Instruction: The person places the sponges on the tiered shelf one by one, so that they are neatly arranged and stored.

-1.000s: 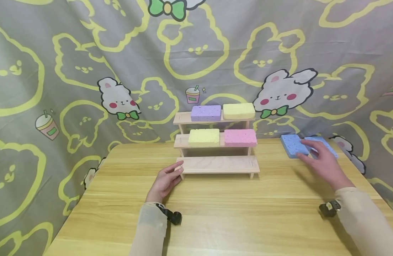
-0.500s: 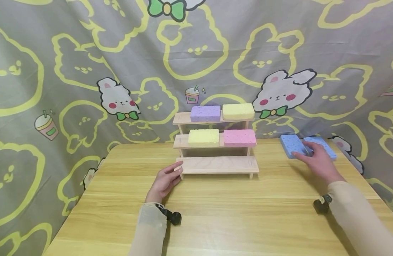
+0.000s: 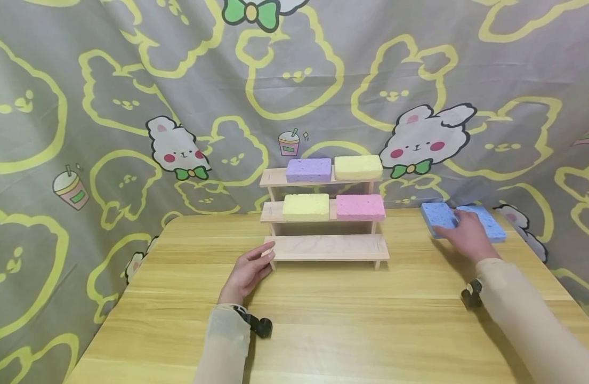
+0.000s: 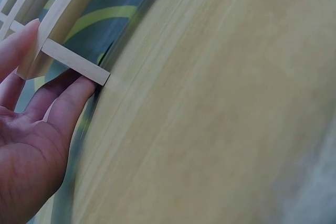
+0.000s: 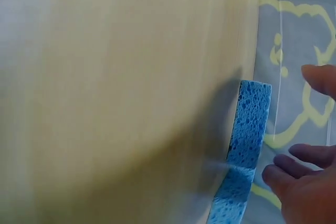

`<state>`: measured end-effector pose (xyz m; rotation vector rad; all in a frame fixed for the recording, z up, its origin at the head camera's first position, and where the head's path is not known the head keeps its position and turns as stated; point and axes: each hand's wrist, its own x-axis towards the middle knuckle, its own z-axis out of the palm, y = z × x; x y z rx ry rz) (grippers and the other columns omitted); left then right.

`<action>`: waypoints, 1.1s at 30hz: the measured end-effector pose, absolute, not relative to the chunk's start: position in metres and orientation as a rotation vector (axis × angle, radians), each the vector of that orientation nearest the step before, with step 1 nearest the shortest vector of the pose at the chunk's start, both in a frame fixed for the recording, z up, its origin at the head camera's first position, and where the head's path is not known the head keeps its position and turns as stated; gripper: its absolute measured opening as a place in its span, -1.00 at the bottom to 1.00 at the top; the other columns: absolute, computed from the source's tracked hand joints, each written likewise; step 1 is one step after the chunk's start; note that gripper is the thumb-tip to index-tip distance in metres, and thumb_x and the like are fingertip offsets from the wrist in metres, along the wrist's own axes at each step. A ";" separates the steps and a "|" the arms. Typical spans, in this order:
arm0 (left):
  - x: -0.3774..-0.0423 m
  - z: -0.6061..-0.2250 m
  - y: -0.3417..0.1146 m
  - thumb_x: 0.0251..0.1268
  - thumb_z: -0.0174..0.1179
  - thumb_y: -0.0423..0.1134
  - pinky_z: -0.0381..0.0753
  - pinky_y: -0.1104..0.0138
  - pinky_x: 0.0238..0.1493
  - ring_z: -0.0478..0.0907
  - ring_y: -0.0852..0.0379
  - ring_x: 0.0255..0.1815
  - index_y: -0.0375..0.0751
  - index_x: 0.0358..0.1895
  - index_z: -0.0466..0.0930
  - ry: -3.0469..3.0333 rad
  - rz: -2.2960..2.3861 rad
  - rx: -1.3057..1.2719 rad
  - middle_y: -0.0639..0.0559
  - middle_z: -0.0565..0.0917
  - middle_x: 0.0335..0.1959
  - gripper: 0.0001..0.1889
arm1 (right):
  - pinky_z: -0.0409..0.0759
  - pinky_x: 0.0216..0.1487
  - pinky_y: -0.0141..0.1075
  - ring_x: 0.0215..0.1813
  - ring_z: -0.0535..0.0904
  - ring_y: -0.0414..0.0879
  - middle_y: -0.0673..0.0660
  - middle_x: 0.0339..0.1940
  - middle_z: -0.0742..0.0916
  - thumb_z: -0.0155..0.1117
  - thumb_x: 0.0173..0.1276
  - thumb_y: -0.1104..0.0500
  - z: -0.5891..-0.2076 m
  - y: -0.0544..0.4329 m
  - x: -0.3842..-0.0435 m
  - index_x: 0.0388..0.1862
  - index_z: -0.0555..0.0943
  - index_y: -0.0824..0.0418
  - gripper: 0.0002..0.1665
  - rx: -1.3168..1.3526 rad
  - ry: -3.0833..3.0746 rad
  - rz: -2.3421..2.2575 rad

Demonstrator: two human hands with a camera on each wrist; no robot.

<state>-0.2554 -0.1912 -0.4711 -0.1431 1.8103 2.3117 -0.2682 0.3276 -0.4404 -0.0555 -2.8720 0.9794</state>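
The right hand (image 3: 469,234) hangs over the back right corner of the desk (image 3: 347,325), its grip released: in the right wrist view thumb and fingers stand apart, with a gap between them and the sponges below. Under it, near that corner, two blue sponges lie flat side by side, the left blue sponge (image 3: 436,215) and the right blue sponge (image 3: 491,224); the hand covers parts of both, and from the head view I cannot tell whether they touch.

The left hand (image 3: 248,268) grasps the left end of the lowest step of a pale wooden rack (image 3: 328,247), a fingertip at the board's end and other fingers against the leg beneath. The rack stands upright in front of the middle of the desk's back edge. Its top step carries a purple sponge (image 3: 308,170) on the left and a yellow sponge (image 3: 358,167) on the right; the middle step carries a second yellow sponge (image 3: 306,207) on the left and a pink sponge (image 3: 360,207) on the right.

Beyond the back edge hangs a grey curtain (image 3: 318,133), printed with yellow outlines, white rabbits wearing green bows and drink cups with green label patches; those patches are too small to read. Both sleeves are pale, with a black device at each wrist.
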 end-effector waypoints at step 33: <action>-0.256 -0.472 -0.191 0.33 0.23 -0.44 0.53 0.17 0.11 0.56 0.06 0.05 -0.33 0.25 0.54 1.798 2.321 -0.158 -0.08 0.38 0.36 -0.58 | 0.09 0.23 0.39 0.25 0.08 0.63 0.78 0.21 0.19 0.31 0.27 -0.04 -0.438 0.332 -0.267 0.37 -0.01 0.74 0.12 -0.195 -3.016 0.908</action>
